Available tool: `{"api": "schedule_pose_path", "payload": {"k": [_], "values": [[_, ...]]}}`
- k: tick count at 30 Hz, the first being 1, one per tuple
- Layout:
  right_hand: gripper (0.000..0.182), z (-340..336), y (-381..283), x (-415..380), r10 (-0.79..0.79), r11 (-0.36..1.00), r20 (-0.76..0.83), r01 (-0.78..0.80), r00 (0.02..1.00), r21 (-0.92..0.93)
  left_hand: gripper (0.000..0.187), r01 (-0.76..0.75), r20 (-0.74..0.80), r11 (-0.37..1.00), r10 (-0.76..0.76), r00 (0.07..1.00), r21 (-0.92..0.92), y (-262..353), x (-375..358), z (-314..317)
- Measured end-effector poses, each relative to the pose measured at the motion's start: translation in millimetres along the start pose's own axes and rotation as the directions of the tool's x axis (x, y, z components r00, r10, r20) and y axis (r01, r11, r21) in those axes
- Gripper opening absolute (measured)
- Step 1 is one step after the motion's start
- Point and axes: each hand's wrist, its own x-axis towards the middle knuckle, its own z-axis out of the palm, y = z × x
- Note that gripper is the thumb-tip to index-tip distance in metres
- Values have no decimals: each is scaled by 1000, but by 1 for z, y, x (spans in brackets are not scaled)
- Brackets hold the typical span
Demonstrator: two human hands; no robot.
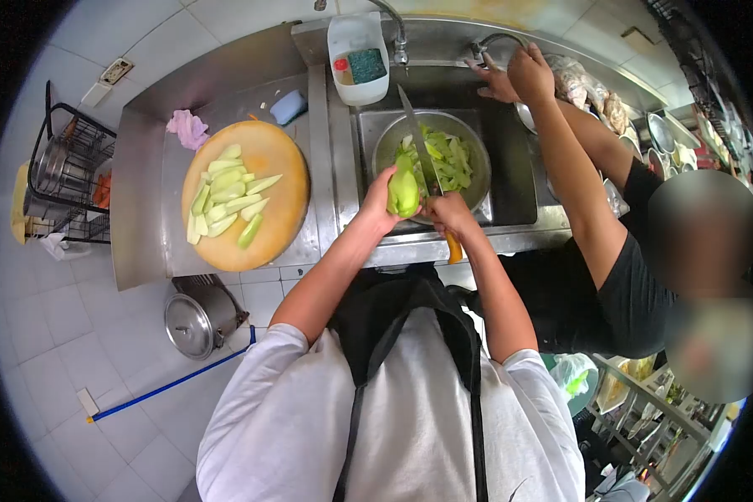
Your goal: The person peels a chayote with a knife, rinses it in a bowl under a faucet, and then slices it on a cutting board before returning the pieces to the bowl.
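Note:
In my left hand I hold a pale green chayote over the near left side of a metal bowl. My right hand grips a large knife by its orange-yellow handle, the long blade pointing up and away beside the chayote. Green peelings lie in the bowl, which sits in the sink. To the left, a round wooden cutting board carries several cut pale green wedges.
A co-worker's hands are by the right faucet. A white container with a green scouring pad stands behind the bowl. A blue sponge and a pink cloth lie behind the board. A lidded pot stands on the floor.

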Motion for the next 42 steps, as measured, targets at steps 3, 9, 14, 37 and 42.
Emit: {"api": "schedule_pose_path", "payload": {"k": [3, 9, 14, 37, 42], "values": [[35, 7, -2, -7, -16, 999, -43, 17, 999, 28, 48, 0, -7, 1000, 0, 1000, -2, 8, 5, -5], [25, 31, -45, -70, -468, 841, -303, 314, 830, -440, 45, -36, 76, 999, 36, 996, -3, 15, -19, -13], [20, 51, -54, -75, -655, 614, -248, 312, 714, -725, 42, -170, 130, 984, 176, 976, -55, 8, -10, -23], [33, 29, 21, -17, -295, 715, -283, 14, 913, -699, 48, 22, 282, 985, 29, 959, -174, 59, -75, -57], [35, 25, 23, -21, -267, 766, -230, 61, 936, -639, 55, 50, 308, 967, 31, 951, -250, 66, -74, -57]]}}
